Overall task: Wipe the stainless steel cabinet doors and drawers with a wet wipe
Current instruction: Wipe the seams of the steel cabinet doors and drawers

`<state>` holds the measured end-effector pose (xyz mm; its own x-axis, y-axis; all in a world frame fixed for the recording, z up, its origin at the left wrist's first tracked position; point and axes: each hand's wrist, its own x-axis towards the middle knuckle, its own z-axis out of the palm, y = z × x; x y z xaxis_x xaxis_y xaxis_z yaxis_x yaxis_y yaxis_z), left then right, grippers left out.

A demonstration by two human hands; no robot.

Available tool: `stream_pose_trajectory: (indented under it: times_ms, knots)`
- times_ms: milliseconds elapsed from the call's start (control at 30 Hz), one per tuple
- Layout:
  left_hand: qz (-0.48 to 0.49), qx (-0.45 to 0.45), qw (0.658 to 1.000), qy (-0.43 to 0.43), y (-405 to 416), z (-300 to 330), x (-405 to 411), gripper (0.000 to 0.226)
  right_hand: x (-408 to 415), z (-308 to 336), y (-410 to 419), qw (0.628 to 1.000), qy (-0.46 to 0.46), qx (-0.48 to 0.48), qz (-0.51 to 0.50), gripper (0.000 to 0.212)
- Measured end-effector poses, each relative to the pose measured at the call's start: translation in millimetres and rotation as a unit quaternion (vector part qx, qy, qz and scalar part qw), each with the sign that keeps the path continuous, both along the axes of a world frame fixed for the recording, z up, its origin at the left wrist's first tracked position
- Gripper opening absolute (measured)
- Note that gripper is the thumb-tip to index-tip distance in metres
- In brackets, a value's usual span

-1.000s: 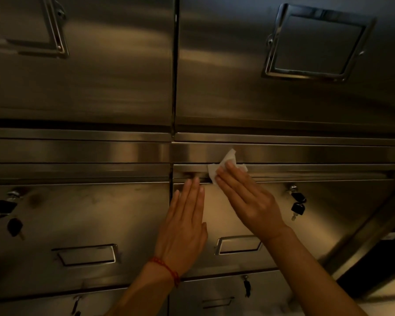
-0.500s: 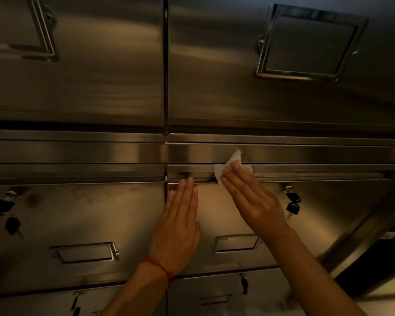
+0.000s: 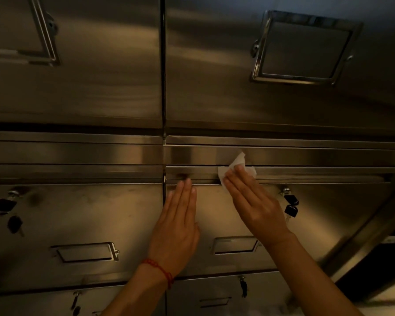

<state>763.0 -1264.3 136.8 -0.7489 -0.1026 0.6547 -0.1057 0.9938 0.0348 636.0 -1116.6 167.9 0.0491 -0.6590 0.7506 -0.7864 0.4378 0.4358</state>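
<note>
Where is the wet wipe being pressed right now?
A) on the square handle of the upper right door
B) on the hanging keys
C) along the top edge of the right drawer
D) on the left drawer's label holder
C: the right hand presses the wet wipe with straight fingers against the top edge of the right drawer.

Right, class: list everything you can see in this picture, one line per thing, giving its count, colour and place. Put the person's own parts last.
Upper doors: two, steel, across the top.
Door handles: two, chrome frames; right one whole, left one cut off at the edge.
Drawers: four, steel, two in the middle row, two partly seen at the bottom.
Drawer pulls: three seen, steel, recessed in the drawer fronts.
Keys: black-headed, hanging from the drawer locks.
Wipe: one, white, on the top lip of the right middle drawer.
Bracelet: one, red, on the left wrist.
Left hand: flat on the right middle drawer.
Right hand: fingers pressing the wipe.
</note>
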Motion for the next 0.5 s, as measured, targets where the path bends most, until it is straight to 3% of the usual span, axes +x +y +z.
stream_pose_trajectory:
  times_ms: [367,500]
  knots:
    - [0.015,-0.003,1.000,0.000,2,-5,-4,0.058,-4,0,11,1.000,-0.007,-0.007,-0.017,0.045]
    - [0.014,0.002,1.000,0.014,3,-5,-5,0.059,0,-1,-2,1.000,-0.003,-0.011,0.009,0.038]
